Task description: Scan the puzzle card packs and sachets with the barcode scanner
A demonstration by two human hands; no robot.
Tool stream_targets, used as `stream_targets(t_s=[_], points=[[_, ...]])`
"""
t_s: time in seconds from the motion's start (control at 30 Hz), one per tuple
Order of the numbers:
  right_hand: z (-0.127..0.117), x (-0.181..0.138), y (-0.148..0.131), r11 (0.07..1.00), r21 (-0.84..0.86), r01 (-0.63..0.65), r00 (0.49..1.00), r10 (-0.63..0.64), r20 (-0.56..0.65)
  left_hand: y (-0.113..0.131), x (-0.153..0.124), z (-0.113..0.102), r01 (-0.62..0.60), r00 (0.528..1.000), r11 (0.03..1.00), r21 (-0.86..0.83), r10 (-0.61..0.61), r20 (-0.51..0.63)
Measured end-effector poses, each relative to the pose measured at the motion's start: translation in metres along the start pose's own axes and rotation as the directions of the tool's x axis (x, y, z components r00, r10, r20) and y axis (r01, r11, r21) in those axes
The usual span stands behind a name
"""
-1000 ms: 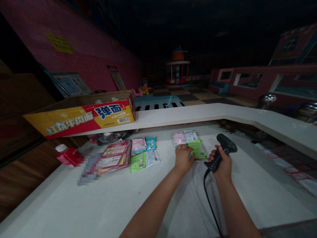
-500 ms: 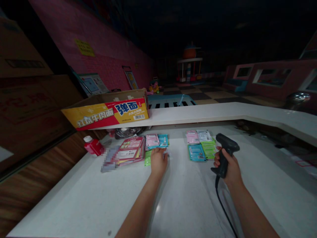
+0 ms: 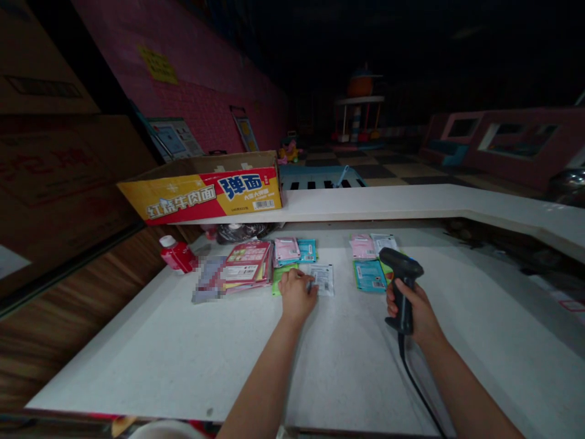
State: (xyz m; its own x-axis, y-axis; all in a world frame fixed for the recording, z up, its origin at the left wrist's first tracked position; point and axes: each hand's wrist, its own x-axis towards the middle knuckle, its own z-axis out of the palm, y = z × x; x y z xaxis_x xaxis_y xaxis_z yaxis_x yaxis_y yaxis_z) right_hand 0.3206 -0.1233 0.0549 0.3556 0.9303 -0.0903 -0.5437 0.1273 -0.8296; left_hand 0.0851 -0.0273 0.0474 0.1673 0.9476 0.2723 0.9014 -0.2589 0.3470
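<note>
Right grip [image 3: 423, 316] clasping a black pistol-shaped scanner [image 3: 404, 310], the half-curled left grip [image 3: 297, 297], hold unclear, may crease a flat silver-white sachet [image 3: 325, 279] by pressing

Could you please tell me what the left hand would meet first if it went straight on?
The left hand would probably meet the blue packet just ahead or adjoining pink packet first; depth is unclear.

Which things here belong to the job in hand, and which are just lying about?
Probably the job:
scanner, in the right hand
white packet, at the left hand
other small packets

Probably lying about:
red bottle
yellow-and-red box
pile of flat red items
</note>
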Motion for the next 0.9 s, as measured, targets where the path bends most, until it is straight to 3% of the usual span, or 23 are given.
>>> stream_targets(t_s=[0.13,0.3,0.43,0.53,0.63,0.73,0.9], points=[[0.002,-0.001,0.002,1.000,-0.027,-0.012,1.000,0.013,0.012,0.010,0.001,-0.001,0.047,0.998,0.994,0.098,-0.043,-0.039],[0.000,-0.001,0.003,0.999,-0.050,-0.009,0.999,0.010,0.031,0.020,0.005,0.002,0.103,0.993,0.986,0.127,-0.108,0.035],[0.000,-0.001,0.003,0.998,-0.055,-0.010,1.000,0.012,0.029,0.018,0.009,0.007,0.132,0.990,0.991,0.017,-0.133,0.045],[0.002,-0.002,0.001,0.999,-0.046,-0.020,1.000,0.021,0.022,0.013,0.009,0.010,0.077,0.996,0.978,-0.193,-0.069,0.051],[0.003,-0.003,0.000,0.998,-0.047,-0.036,0.999,0.037,0.021,0.005,0.011,0.014,0.055,0.998,0.883,-0.466,-0.057,0.010],[0.003,-0.004,-0.001,0.997,-0.058,-0.048,0.998,0.051,0.044,-0.003,0.017,0.020,0.058,0.993,0.711,-0.701,-0.115,-0.035],[0.001,-0.012,0.000,0.983,-0.166,-0.073,0.964,0.112,0.240,-0.015,0.027,0.029,0.081,0.977,0.463,-0.883,-0.212,-0.021]])
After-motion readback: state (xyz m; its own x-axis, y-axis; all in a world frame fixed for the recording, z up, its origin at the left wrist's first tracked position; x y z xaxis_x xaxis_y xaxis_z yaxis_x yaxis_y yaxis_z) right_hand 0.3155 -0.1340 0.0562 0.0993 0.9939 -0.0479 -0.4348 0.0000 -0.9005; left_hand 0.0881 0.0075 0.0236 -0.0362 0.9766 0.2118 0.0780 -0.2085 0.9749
